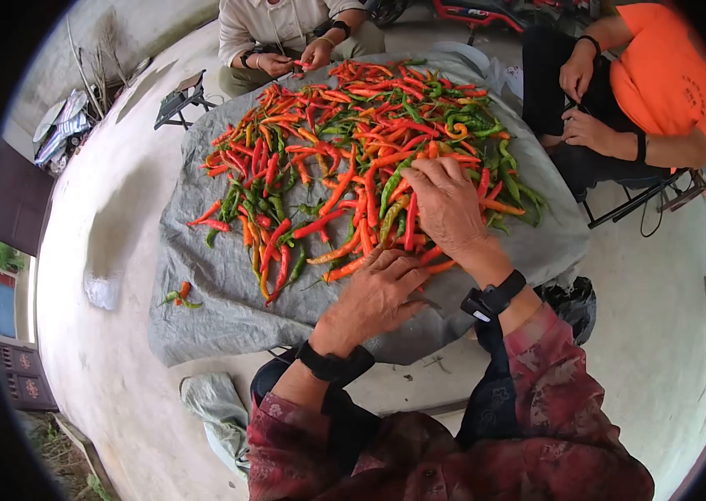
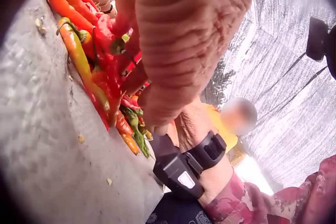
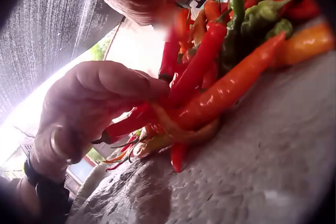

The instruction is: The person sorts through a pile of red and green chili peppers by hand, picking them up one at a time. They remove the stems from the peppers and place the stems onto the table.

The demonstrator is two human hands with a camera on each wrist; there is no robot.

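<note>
Red, orange and green chili peppers point(image 1: 311, 221) lie heaped on a grey cloth point(image 1: 203, 301). At the heap's near edge the left hand point(image 1: 378, 296) bends its fingers over peppers; in the right wrist view this hand point(image 3: 84, 103) has a red pepper point(image 3: 128, 124) between fingers and thumb, stem end outward. Farther in and to the right, the right hand point(image 1: 449, 209) rests on the heap with relaxed fingers, its fingertips partly hidden among peppers. A yellow-green pepper point(image 2: 79, 50) lies at the heap's edge in the left wrist view.
Across the table a person in a light shirt point(image 1: 240, 33) handles something small. Someone in an orange shirt point(image 1: 670, 75) sits at the right. A few peppers point(image 1: 182, 296) lie apart at the cloth's left. A folding stool point(image 1: 182, 102) stands at the left.
</note>
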